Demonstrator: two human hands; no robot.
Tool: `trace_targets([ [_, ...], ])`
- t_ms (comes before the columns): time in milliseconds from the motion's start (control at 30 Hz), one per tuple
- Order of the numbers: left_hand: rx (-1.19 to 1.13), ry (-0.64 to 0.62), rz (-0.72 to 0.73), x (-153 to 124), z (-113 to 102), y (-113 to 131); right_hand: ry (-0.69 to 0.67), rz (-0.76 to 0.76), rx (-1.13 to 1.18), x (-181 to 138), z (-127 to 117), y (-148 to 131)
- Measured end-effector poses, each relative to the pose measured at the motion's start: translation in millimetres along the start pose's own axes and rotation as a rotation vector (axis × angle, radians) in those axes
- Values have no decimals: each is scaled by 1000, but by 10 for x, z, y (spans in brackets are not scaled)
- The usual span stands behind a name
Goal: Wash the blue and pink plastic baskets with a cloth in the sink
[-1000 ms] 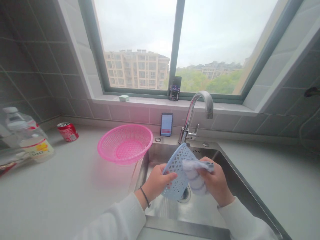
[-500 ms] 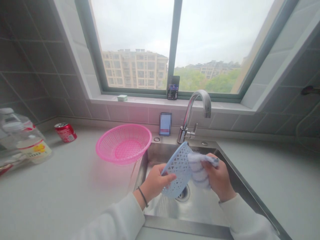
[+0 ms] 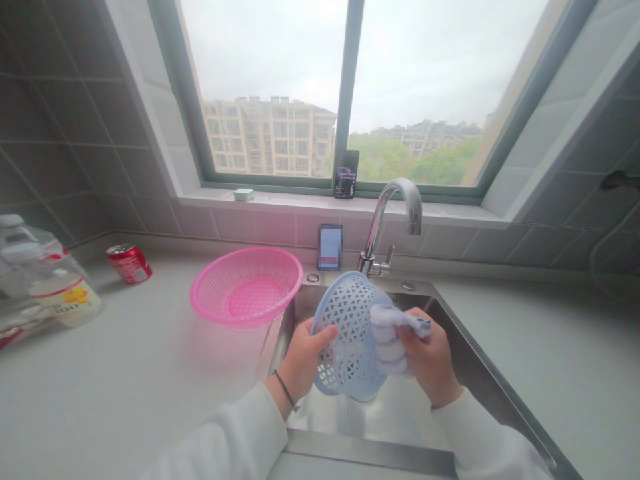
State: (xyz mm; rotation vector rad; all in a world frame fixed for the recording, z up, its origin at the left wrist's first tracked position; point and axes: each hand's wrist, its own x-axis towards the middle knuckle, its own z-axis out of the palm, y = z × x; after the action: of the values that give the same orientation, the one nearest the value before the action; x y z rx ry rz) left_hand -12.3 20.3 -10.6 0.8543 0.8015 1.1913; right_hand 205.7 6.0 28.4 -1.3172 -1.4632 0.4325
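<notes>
A light blue plastic basket (image 3: 350,333) with a pattern of small holes is held tilted above the steel sink (image 3: 365,445). My left hand (image 3: 306,352) grips its left rim, thumb on the near face and fingers behind it. My right hand (image 3: 431,353) is closed around a bunched white cloth (image 3: 389,337) with grey-blue stripes. The cloth lies against the basket's right side. Most of the sink drain is hidden behind the basket.
A pink basket (image 3: 245,285) sits on the counter left of the sink. Behind stand a chrome faucet (image 3: 383,220) and a propped phone (image 3: 331,247); a second phone (image 3: 347,175) leans on the window. Far left are a red can (image 3: 129,263) and plastic bottles (image 3: 63,290).
The blue basket has turned so that more of its holed face shows toward me, and it now covers the drain. Both hands have shifted slightly left.
</notes>
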Motion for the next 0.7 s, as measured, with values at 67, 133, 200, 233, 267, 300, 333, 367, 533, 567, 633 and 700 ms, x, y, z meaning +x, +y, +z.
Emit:
trace_targets([
  [67, -14, 56, 21, 12, -14, 2, -195, -133, 20, -124, 128, -134],
  [133, -25, 63, 14, 18, -23, 6, -240, -174, -5, -135, 154, -145],
  [200, -50, 34, -18, 18, -28, 8, -125, -114, -58, -28, 62, -27],
  [233, -64, 13, -36, 15, -29, 9, -38, -66, -91, 54, -15, 62],
  [267, -74, -9, -52, 11, -30, 10, 46, -13, -129, 141, -100, 156],
  [300, -80, -29, -62, 6, -32, 11, 122, 39, -168, 221, -180, 242],
  [333, -86, -47, -63, 3, -35, 13, 188, 87, -206, 283, -245, 310],
  [367, -91, -65, -59, 0, -37, 15, 240, 125, -234, 319, -285, 349],
  [533, -88, -9, -21, 17, -38, 13, 70, 51, -110, 59, -54, 78],
  [567, -83, 23, -12, 25, -36, 11, -9, -19, -83, -40, 36, -23],
  [633, -75, 66, 3, 39, -31, 8, -144, -148, -67, -202, 179, -187],
  [700, -68, 74, 6, 46, -27, 4, -198, -197, -74, -257, 228, -242],
])
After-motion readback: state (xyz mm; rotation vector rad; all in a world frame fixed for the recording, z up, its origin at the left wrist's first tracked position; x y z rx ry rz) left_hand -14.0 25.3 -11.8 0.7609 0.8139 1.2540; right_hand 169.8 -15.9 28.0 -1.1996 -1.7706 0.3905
